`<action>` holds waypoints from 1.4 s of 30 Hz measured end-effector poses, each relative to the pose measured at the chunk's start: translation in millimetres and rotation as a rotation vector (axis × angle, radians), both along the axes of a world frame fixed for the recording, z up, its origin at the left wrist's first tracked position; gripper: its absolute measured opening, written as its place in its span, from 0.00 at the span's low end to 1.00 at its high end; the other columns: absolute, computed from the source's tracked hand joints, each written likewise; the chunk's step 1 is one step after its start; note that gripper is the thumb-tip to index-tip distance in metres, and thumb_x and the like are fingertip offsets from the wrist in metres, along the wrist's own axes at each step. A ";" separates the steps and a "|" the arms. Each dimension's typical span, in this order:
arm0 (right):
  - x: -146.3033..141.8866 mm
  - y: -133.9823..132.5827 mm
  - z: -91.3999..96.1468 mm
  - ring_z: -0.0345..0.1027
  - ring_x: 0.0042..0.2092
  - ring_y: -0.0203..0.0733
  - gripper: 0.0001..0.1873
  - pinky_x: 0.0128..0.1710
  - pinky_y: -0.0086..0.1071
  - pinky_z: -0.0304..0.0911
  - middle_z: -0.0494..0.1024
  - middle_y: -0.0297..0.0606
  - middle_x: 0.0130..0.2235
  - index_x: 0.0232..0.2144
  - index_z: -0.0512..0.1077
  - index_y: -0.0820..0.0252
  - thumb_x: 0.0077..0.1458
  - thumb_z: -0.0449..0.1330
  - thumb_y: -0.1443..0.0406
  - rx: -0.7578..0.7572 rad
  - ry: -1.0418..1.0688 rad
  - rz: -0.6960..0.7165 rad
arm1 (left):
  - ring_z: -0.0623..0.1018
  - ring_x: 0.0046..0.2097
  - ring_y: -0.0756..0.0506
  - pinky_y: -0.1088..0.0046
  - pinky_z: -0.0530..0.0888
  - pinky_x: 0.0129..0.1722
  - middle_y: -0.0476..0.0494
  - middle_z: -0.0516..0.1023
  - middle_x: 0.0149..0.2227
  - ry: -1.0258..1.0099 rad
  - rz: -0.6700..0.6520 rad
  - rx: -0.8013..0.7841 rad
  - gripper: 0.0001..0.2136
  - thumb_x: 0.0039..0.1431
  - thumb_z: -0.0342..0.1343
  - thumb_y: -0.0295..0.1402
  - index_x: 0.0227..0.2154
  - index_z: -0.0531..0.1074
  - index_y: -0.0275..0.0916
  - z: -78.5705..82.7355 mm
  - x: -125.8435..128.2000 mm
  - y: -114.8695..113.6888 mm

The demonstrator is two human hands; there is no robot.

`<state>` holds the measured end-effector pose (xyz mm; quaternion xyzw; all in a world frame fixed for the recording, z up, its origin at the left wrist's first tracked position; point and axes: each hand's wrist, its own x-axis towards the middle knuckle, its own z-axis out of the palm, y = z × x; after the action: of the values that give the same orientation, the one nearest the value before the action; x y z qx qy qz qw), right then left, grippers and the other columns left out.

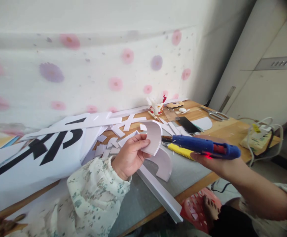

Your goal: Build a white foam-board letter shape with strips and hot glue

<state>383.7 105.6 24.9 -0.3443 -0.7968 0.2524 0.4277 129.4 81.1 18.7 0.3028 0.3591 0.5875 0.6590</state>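
Note:
My left hand (133, 149) pinches a curved white foam board piece (155, 136) between thumb and fingers, holding it above the table. In my right hand (211, 163) is a blue glue gun (195, 144), a red light glowing on its underside. Its nozzle points left, right by the curved piece's edge; whether they touch I cannot tell. Beneath lies a flat, curved white cutout (165, 164). A long white strip (162, 192) with a raised side juts past the table's front edge. The yellow utility knife (181, 151) is partly hidden behind the glue gun.
Printed sheets with black shapes (69, 138) cover the left side. White offcuts (100, 149) lie scattered beside them. Farther back are a paper cup (156, 108), a black phone (189, 125) and scissors (216, 114). A power strip with cables (259, 136) stands at right.

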 end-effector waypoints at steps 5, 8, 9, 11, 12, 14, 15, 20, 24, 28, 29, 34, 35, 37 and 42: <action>0.5 -0.8 4.8 0.70 0.27 0.43 0.05 0.23 0.32 0.63 0.77 0.35 0.26 0.26 0.76 0.53 0.50 0.65 0.60 -0.009 -0.039 -0.024 | 0.75 0.23 0.53 0.80 0.75 0.21 0.48 0.75 0.25 0.023 -0.020 -0.021 0.06 0.48 0.61 0.22 0.32 0.74 0.32 -0.5 0.3 -1.1; 1.4 -0.7 5.8 0.71 0.27 0.42 0.07 0.24 0.32 0.64 0.77 0.35 0.26 0.25 0.74 0.55 0.51 0.64 0.60 -0.004 -0.080 -0.045 | 0.76 0.24 0.53 0.80 0.77 0.25 0.48 0.76 0.25 0.034 -0.028 -0.033 0.07 0.48 0.61 0.22 0.32 0.75 0.33 -1.5 0.4 -1.2; 1.7 -0.6 5.7 0.70 0.27 0.42 0.08 0.24 0.31 0.63 0.77 0.35 0.26 0.24 0.74 0.55 0.51 0.63 0.59 0.000 -0.085 -0.048 | 0.76 0.24 0.53 0.80 0.77 0.25 0.48 0.76 0.25 0.033 -0.032 -0.033 0.07 0.48 0.61 0.22 0.32 0.76 0.33 -1.8 0.5 -1.0; 2.1 -0.4 5.4 0.69 0.26 0.41 0.10 0.23 0.31 0.63 0.77 0.35 0.26 0.23 0.72 0.55 0.51 0.63 0.59 -0.001 -0.089 -0.055 | 0.75 0.24 0.53 0.81 0.77 0.25 0.49 0.76 0.24 0.028 -0.039 -0.031 0.07 0.47 0.61 0.22 0.31 0.76 0.34 -2.6 0.7 -0.3; 2.2 -0.5 5.2 0.69 0.26 0.40 0.10 0.22 0.31 0.62 0.76 0.35 0.26 0.22 0.72 0.55 0.51 0.63 0.58 -0.004 -0.087 -0.058 | 0.75 0.23 0.53 0.81 0.77 0.25 0.49 0.76 0.24 0.026 -0.044 -0.031 0.06 0.47 0.62 0.22 0.30 0.76 0.34 -3.2 0.8 0.1; 2.0 -0.9 5.4 0.68 0.25 0.40 0.10 0.22 0.31 0.62 0.76 0.35 0.25 0.22 0.71 0.55 0.51 0.63 0.58 -0.009 -0.074 -0.071 | 0.75 0.22 0.53 0.81 0.76 0.24 0.49 0.76 0.23 0.028 -0.056 -0.034 0.06 0.46 0.62 0.22 0.30 0.76 0.35 -4.5 1.1 0.7; 1.5 -1.2 5.7 0.68 0.24 0.40 0.10 0.22 0.31 0.62 0.75 0.35 0.24 0.22 0.71 0.55 0.51 0.63 0.58 -0.004 -0.067 -0.074 | 0.75 0.22 0.53 0.81 0.76 0.24 0.49 0.76 0.23 0.030 -0.060 -0.038 0.06 0.45 0.62 0.23 0.30 0.76 0.35 -5.2 1.2 0.8; -3.0 -2.9 10.0 0.66 0.23 0.39 0.10 0.23 0.31 0.63 0.73 0.33 0.22 0.21 0.69 0.55 0.50 0.62 0.59 0.016 -0.033 -0.089 | 0.76 0.24 0.53 0.81 0.76 0.25 0.47 0.77 0.25 0.050 -0.055 -0.061 0.09 0.43 0.63 0.23 0.31 0.77 0.33 -6.1 2.0 -0.9; -4.8 -2.8 12.9 0.66 0.22 0.38 0.11 0.22 0.31 0.63 0.72 0.32 0.20 0.20 0.68 0.54 0.50 0.62 0.59 0.023 -0.028 -0.090 | 0.77 0.27 0.52 0.80 0.77 0.28 0.46 0.77 0.26 0.079 -0.063 -0.070 0.11 0.42 0.64 0.25 0.32 0.77 0.32 -4.5 3.1 -2.3; -4.3 -3.0 14.3 0.65 0.22 0.38 0.11 0.21 0.31 0.63 0.71 0.32 0.20 0.20 0.68 0.54 0.50 0.62 0.59 0.030 -0.033 -0.084 | 0.77 0.26 0.52 0.81 0.76 0.27 0.47 0.77 0.26 0.077 -0.048 -0.092 0.10 0.40 0.65 0.24 0.30 0.77 0.33 -5.2 4.2 -2.2; -4.2 -3.2 14.6 0.65 0.22 0.38 0.11 0.21 0.31 0.63 0.71 0.32 0.20 0.20 0.68 0.54 0.50 0.62 0.59 0.033 -0.037 -0.086 | 0.77 0.26 0.52 0.81 0.76 0.27 0.47 0.77 0.26 0.076 -0.046 -0.096 0.10 0.40 0.65 0.24 0.30 0.77 0.34 -5.9 4.3 -2.1; -4.1 -4.2 15.5 0.65 0.22 0.38 0.10 0.21 0.31 0.63 0.72 0.32 0.20 0.20 0.69 0.55 0.50 0.62 0.60 0.033 -0.037 -0.095 | 0.77 0.26 0.52 0.81 0.76 0.27 0.47 0.77 0.25 0.091 -0.072 -0.086 0.10 0.40 0.66 0.25 0.30 0.78 0.33 -8.2 4.3 -2.4; -4.0 -4.1 15.2 0.65 0.22 0.38 0.10 0.21 0.31 0.63 0.72 0.32 0.20 0.20 0.69 0.55 0.50 0.62 0.60 0.030 -0.038 -0.090 | 0.77 0.26 0.52 0.81 0.75 0.27 0.47 0.77 0.25 0.095 -0.073 -0.085 0.10 0.40 0.66 0.26 0.30 0.78 0.33 -8.2 4.3 -2.5; -3.5 -3.9 14.2 0.64 0.22 0.37 0.10 0.22 0.31 0.63 0.72 0.32 0.21 0.20 0.69 0.55 0.50 0.62 0.60 0.025 -0.034 -0.083 | 0.76 0.26 0.52 0.81 0.75 0.27 0.48 0.76 0.24 0.097 -0.065 -0.089 0.10 0.39 0.67 0.26 0.29 0.78 0.34 -8.0 4.5 -2.6; -1.4 -4.8 12.1 0.66 0.24 0.39 0.11 0.22 0.32 0.63 0.73 0.34 0.23 0.21 0.70 0.55 0.51 0.62 0.59 0.007 -0.050 -0.099 | 0.76 0.26 0.52 0.81 0.75 0.26 0.48 0.77 0.24 0.095 -0.062 -0.095 0.11 0.39 0.67 0.26 0.29 0.78 0.34 -7.9 4.5 -1.9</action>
<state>382.4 100.8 37.1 -0.3882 -0.7901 0.2196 0.4206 134.0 79.1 10.9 0.3094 0.4079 0.5341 0.6728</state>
